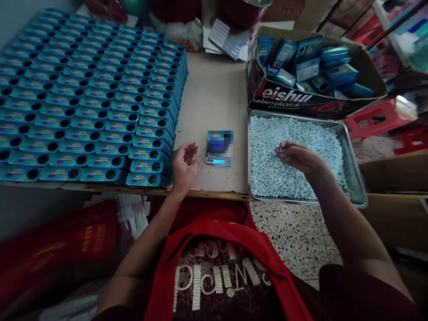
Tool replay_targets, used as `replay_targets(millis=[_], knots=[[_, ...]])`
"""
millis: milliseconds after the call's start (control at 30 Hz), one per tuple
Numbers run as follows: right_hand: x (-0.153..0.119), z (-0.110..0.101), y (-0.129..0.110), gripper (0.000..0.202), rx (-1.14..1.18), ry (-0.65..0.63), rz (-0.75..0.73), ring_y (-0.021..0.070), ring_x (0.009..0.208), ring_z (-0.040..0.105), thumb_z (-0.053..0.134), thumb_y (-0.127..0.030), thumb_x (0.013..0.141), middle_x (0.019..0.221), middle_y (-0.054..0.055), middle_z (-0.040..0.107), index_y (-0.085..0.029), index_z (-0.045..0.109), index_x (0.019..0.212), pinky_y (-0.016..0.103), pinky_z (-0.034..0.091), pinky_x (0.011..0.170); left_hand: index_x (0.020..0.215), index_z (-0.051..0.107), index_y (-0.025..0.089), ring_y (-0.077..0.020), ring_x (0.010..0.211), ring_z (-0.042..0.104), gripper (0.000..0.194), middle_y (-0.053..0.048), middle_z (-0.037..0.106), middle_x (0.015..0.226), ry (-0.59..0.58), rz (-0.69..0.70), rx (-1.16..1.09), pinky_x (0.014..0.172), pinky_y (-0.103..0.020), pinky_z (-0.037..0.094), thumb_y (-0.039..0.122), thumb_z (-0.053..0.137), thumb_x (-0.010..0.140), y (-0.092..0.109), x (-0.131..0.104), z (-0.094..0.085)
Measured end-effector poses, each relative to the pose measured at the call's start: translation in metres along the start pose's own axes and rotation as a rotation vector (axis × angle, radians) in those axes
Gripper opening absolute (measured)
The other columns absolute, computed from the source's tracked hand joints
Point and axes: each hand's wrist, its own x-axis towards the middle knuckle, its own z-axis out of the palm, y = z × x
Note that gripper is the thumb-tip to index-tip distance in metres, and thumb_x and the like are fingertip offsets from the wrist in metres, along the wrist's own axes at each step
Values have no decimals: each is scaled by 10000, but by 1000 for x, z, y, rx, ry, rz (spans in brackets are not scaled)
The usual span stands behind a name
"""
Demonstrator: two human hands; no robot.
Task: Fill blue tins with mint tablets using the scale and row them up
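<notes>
My left hand (185, 167) hovers at the right edge of the stacked boxes, its fingers apart and nothing visible in it. Beside it on the table is a small digital scale (210, 160) with a lit blue display; the blue item (216, 141) on it is blurred into blocks. My right hand (297, 156) is over a metal tray (358, 187) filled with pale blue pellets (284, 178). Its fingertips are pressed together, and whatever they may hold is too small to make out.
Rows of blue boxes (83, 102) with dark round windows fill the table's left side. Behind the tray stands a cardboard carton (281, 99) of blue packs. Red plastic stools (384, 117) are at the right, and papers (229, 38) lie at the back.
</notes>
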Motion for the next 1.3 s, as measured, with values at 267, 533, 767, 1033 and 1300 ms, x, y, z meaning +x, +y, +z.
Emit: replay_targets(millis=[267, 533, 767, 1033, 1300], knots=[[12, 66, -73, 315, -424, -267, -150, 154, 639, 641, 940, -432, 801, 718, 1, 706, -209, 767, 941, 309, 509, 617, 1351, 784, 225, -294, 1213, 796, 323, -117, 807, 1312, -139, 270, 356, 1126, -466, 674, 316, 772, 1041, -2, -27, -23], [9, 156, -155, 258, -1294, -257, -542, 204, 940, 762, 679, -59, 962, 1011, 62, 852, -180, 888, 1054, 323, 514, 881, 1286, 833, 235, -297, 1244, 797, 256, -149, 787, 1393, -207, 512, 533, 1127, -444, 651, 176, 640, 1128, -23, -54, -36], [18, 173, -149, 332, -1590, -280, -598, 233, 951, 749, 626, -45, 1017, 1119, 117, 843, -187, 908, 1118, 335, 472, 816, 1294, 821, 236, -292, 1223, 793, 243, -160, 744, 1467, -228, 397, 500, 1139, -456, 656, 221, 649, 1123, -27, -55, -35], [16, 172, -148, 344, -1545, -318, -631, 207, 947, 702, 645, -43, 1009, 1159, 108, 791, -193, 895, 1192, 317, 438, 821, 1247, 833, 243, -297, 1148, 799, 213, -161, 742, 1478, -225, 392, 518, 1088, -479, 674, 224, 678, 1101, -28, -56, -36], [22, 167, -140, 249, -1293, -251, -622, 218, 1023, 682, 695, -73, 992, 1147, 83, 749, -186, 859, 1141, 334, 459, 923, 1254, 829, 233, -270, 1123, 815, 190, -151, 760, 1447, -207, 479, 530, 1046, -430, 680, 230, 687, 1128, -24, -56, -38]])
